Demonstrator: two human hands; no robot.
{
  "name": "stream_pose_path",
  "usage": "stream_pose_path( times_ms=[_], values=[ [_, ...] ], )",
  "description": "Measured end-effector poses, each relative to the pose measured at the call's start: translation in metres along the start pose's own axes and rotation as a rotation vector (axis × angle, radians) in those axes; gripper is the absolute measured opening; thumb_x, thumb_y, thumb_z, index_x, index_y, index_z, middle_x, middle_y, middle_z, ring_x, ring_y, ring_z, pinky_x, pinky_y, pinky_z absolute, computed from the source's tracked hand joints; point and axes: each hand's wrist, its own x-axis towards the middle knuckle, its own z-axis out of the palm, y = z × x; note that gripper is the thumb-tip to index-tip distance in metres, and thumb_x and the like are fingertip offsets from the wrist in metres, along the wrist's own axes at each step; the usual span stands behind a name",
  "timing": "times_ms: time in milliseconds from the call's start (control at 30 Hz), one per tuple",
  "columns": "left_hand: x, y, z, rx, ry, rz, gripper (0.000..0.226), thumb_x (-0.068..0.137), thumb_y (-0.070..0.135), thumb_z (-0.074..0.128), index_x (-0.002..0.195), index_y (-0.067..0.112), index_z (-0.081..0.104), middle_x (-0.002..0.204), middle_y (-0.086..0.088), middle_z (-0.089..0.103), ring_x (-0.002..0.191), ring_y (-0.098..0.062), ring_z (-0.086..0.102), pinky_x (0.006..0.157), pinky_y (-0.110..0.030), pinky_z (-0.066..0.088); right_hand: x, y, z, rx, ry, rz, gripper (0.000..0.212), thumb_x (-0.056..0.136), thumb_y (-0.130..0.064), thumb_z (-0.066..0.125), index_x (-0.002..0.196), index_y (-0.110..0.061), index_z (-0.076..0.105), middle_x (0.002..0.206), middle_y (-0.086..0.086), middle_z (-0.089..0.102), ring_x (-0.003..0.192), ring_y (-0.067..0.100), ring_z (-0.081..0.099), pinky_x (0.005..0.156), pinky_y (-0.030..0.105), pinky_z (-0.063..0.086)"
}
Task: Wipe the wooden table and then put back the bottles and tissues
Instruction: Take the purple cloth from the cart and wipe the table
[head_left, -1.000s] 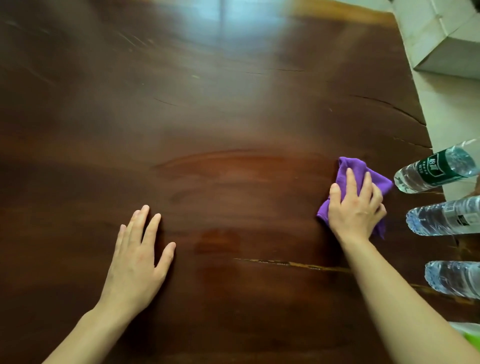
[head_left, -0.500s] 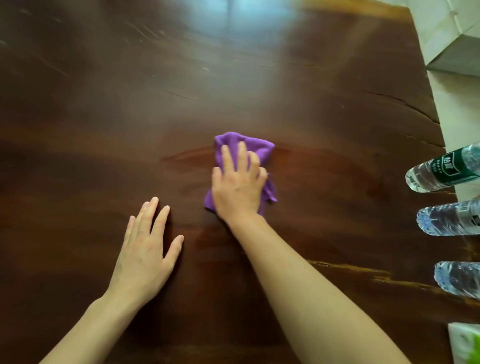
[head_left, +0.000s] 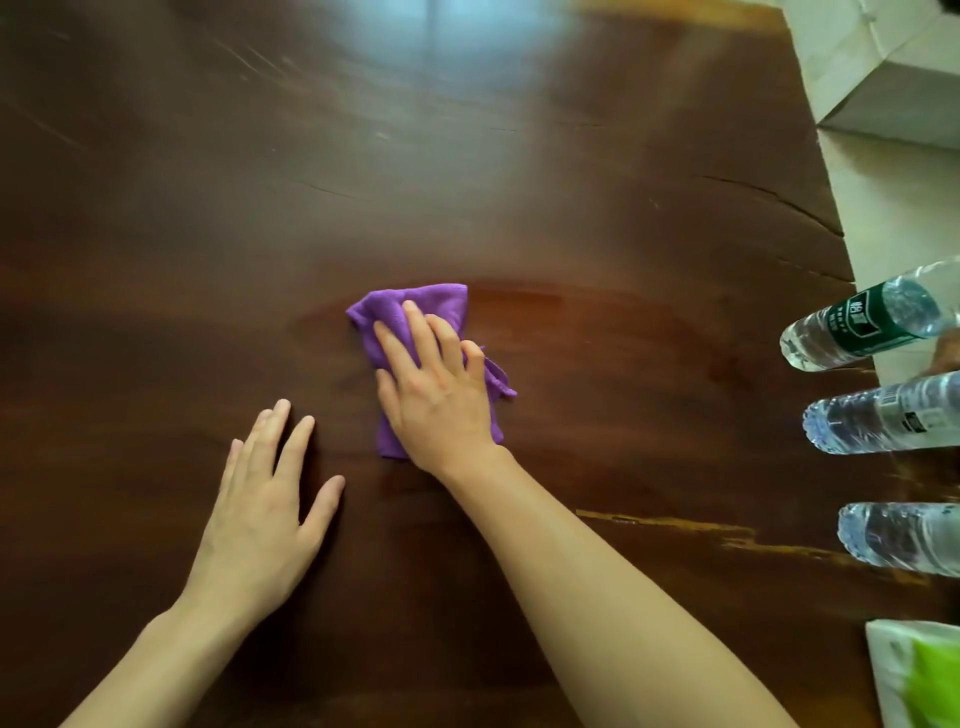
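A dark wooden table (head_left: 363, 182) fills the view. My right hand (head_left: 439, 389) presses flat on a crumpled purple cloth (head_left: 421, 306) near the table's middle. My left hand (head_left: 265, 514) rests palm down on the wood, fingers spread, just left of the cloth and closer to me. Three clear water bottles stand along the right edge: one with a green label (head_left: 867, 325), a second (head_left: 883, 415) and a third (head_left: 904, 538). A white and green tissue pack (head_left: 919, 675) lies at the bottom right corner.
Pale floor tiles (head_left: 893, 218) and a white box-like block (head_left: 883, 67) lie beyond the table's right edge. A long crack (head_left: 769, 202) runs through the wood near that edge. A light streak (head_left: 701, 530) marks the wood by the nearest bottle.
My right hand has slid the purple cloth from beside the bottles leftward to the table's middle. Over the last half second it barely shifted. My left hand has stayed flat.
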Motion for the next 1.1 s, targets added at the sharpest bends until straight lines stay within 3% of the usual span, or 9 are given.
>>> stream_pose_path(
  times_ms=[367, 567, 700, 867, 1100],
  values=[
    [-0.001, -0.002, 0.001, -0.019, -0.002, 0.0, 0.069, 0.096, 0.038, 0.054, 0.155, 0.011, 0.03, 0.167, -0.005, 0.012, 0.154, -0.014, -0.001, 0.124, -0.037, 0.001, -0.032, 0.123, -0.039, -0.065, 0.041, 0.369, 0.046, 0.099, -0.031, 0.051, 0.144, -0.028, 0.053, 0.158, 0.004, 0.042, 0.14, 0.03, 0.043, 0.101, 0.049, 0.037],
    [0.0, -0.003, -0.003, -0.006, -0.016, -0.006, 0.07, 0.096, 0.038, 0.057, 0.155, 0.012, 0.03, 0.167, -0.005, 0.012, 0.154, -0.016, 0.003, 0.123, -0.036, 0.003, -0.047, 0.154, -0.054, 0.119, 0.178, 0.457, 0.038, 0.097, -0.014, 0.057, 0.134, -0.016, 0.064, 0.147, 0.009, 0.054, 0.123, 0.037, 0.051, 0.097, 0.051, 0.04],
    [-0.009, 0.002, -0.007, -0.009, -0.009, -0.025, 0.066, 0.093, 0.031, 0.064, 0.151, 0.01, 0.04, 0.164, -0.009, 0.021, 0.153, -0.022, 0.012, 0.123, -0.04, 0.014, -0.072, 0.143, -0.065, 0.265, 0.303, 0.471, 0.037, 0.096, -0.013, 0.056, 0.132, -0.014, 0.065, 0.137, 0.011, 0.061, 0.117, 0.037, 0.052, 0.097, 0.05, 0.041],
    [-0.05, 0.014, -0.009, -0.058, 0.092, 0.034, 0.042, 0.087, 0.016, 0.071, 0.127, 0.008, 0.063, 0.143, -0.008, 0.053, 0.136, -0.026, 0.046, 0.109, -0.046, 0.041, -0.136, 0.101, -0.078, 0.342, 0.275, 0.406, 0.04, 0.094, -0.021, 0.054, 0.133, -0.018, 0.062, 0.135, 0.007, 0.061, 0.121, 0.031, 0.051, 0.097, 0.047, 0.041],
    [-0.131, 0.023, 0.007, -0.076, 0.117, 0.112, 0.034, 0.083, 0.015, 0.074, 0.116, 0.01, 0.068, 0.125, -0.005, 0.063, 0.119, -0.024, 0.058, 0.1, -0.042, 0.047, -0.245, 0.029, -0.078, 0.308, 0.201, 0.335, 0.04, 0.095, -0.032, 0.054, 0.134, -0.023, 0.06, 0.136, 0.004, 0.059, 0.121, 0.026, 0.052, 0.09, 0.045, 0.045]
  ],
)
